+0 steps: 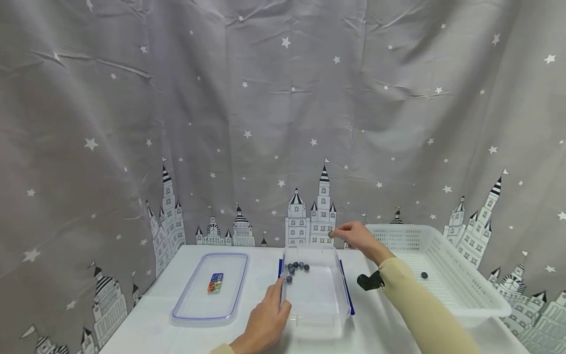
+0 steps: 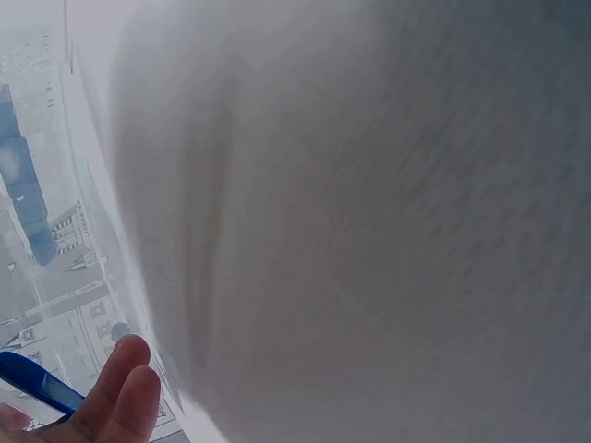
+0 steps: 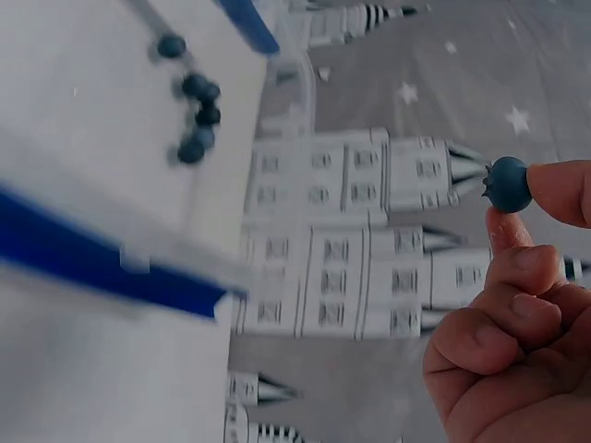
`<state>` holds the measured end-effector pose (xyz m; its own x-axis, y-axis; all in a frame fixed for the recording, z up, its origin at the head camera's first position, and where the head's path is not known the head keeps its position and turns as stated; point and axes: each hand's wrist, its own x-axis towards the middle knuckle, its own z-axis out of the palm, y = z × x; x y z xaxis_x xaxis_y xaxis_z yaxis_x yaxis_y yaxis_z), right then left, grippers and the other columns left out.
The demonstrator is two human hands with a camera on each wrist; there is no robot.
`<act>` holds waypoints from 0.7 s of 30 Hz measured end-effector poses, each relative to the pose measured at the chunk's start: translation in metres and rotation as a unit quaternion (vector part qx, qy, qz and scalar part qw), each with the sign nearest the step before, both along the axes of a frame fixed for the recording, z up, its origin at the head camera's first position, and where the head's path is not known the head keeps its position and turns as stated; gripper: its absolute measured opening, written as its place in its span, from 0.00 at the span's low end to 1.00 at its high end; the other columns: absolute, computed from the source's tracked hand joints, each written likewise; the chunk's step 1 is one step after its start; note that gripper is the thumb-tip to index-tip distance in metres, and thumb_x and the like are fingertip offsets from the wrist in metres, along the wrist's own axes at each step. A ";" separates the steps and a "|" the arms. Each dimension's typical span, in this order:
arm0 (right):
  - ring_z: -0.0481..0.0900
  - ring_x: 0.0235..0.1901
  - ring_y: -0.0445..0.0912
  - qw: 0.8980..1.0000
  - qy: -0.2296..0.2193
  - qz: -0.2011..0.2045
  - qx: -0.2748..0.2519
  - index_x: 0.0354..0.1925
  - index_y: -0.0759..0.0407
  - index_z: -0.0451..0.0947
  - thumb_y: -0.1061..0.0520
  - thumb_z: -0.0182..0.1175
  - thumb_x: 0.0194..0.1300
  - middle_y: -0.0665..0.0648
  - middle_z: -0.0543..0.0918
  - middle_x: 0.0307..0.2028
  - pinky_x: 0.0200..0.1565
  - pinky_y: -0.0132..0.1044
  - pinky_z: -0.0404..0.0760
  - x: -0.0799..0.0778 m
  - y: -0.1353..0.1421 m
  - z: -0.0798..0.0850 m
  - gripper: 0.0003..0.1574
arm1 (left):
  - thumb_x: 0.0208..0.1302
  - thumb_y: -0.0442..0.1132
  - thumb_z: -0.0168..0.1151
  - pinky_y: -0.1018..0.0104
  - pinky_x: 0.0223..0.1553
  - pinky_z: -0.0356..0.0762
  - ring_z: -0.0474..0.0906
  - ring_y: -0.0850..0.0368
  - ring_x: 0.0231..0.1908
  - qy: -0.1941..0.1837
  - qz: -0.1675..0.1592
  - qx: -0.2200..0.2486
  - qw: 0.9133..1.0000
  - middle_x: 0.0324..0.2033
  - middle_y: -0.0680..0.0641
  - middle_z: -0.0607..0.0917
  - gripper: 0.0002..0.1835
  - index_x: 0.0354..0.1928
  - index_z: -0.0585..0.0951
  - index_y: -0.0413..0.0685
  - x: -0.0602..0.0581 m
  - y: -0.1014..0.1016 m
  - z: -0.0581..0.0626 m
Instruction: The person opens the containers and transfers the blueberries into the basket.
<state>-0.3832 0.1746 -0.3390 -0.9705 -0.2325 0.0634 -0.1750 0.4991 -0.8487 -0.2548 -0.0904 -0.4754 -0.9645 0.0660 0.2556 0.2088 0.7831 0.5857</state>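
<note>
Between finger and thumb, my right hand (image 1: 355, 236) pinches a blueberry (image 3: 508, 185), its crown showing in the right wrist view. That hand is raised above the far right corner of a clear plastic container (image 1: 316, 300) with blue side clips. Several blueberries (image 1: 292, 268) lie inside at the container's far left. My left hand (image 1: 265, 317) holds the container's left side, thumb and fingers about the wall by the blue clip (image 2: 42, 383). White surface fills most of the left wrist view, with two fingertips at lower left.
A white perforated basket (image 1: 468, 312) stands on the right with a single blueberry (image 1: 424, 275) in it. Left of the container lies a clear lid (image 1: 187, 300) with a purple-blue rim and a colourful label (image 1: 215, 282). Behind the white table (image 1: 155, 319) hangs a grey curtain (image 1: 265, 123).
</note>
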 end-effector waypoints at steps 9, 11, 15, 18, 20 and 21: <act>0.61 0.22 0.42 0.999 0.007 -0.035 0.022 0.50 0.66 0.83 0.49 0.61 0.70 0.47 0.66 0.23 0.39 0.41 0.69 0.000 0.049 0.005 0.22 | 0.70 0.47 0.50 0.47 0.43 0.80 0.81 0.50 0.36 0.022 0.005 0.001 1.000 0.66 0.42 0.75 0.33 0.75 0.63 0.44 -0.002 0.001 0.000; 0.61 0.23 0.42 0.999 0.011 -0.043 0.021 0.51 0.67 0.82 0.49 0.60 0.71 0.47 0.66 0.24 0.38 0.42 0.69 0.000 0.061 0.003 0.23 | 0.69 0.46 0.51 0.47 0.42 0.80 0.80 0.51 0.35 0.018 -0.004 0.006 1.000 0.66 0.41 0.74 0.34 0.75 0.63 0.44 -0.002 0.002 0.000; 0.62 0.23 0.43 0.998 0.003 -0.066 0.022 0.55 0.70 0.80 0.51 0.58 0.72 0.49 0.67 0.25 0.36 0.42 0.70 0.003 0.084 -0.003 0.25 | 0.70 0.47 0.51 0.47 0.41 0.80 0.79 0.53 0.33 0.003 -0.019 0.007 1.000 0.66 0.41 0.74 0.34 0.75 0.63 0.44 0.000 0.005 -0.002; 0.63 0.25 0.43 0.997 0.001 -0.072 0.016 0.57 0.71 0.79 0.51 0.57 0.73 0.48 0.68 0.25 0.37 0.41 0.71 -0.001 0.095 -0.007 0.26 | 0.70 0.47 0.51 0.49 0.39 0.80 0.78 0.54 0.31 0.008 -0.013 0.004 1.000 0.66 0.41 0.74 0.34 0.75 0.63 0.44 0.000 0.004 -0.002; 0.63 0.26 0.42 0.997 0.002 -0.075 0.006 0.57 0.71 0.79 0.51 0.58 0.72 0.48 0.67 0.24 0.36 0.39 0.71 -0.005 0.101 -0.009 0.26 | 0.69 0.47 0.52 0.50 0.37 0.79 0.78 0.53 0.31 0.019 -0.007 0.005 1.000 0.65 0.41 0.75 0.34 0.75 0.63 0.44 -0.001 0.002 -0.001; 0.63 0.26 0.42 0.997 0.000 -0.077 0.000 0.57 0.72 0.79 0.52 0.58 0.72 0.48 0.67 0.24 0.35 0.38 0.70 -0.006 0.105 -0.010 0.26 | 0.69 0.46 0.52 0.50 0.36 0.78 0.78 0.53 0.30 0.022 -0.006 0.009 1.000 0.65 0.41 0.75 0.34 0.75 0.63 0.44 -0.001 0.002 0.000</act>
<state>-0.3896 0.2792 -0.3494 -0.9946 -0.0815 0.0643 -0.0975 0.5203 -0.8484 -0.2562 -0.0887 -0.4756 -0.9514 0.0728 0.2993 0.2444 0.7697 0.5898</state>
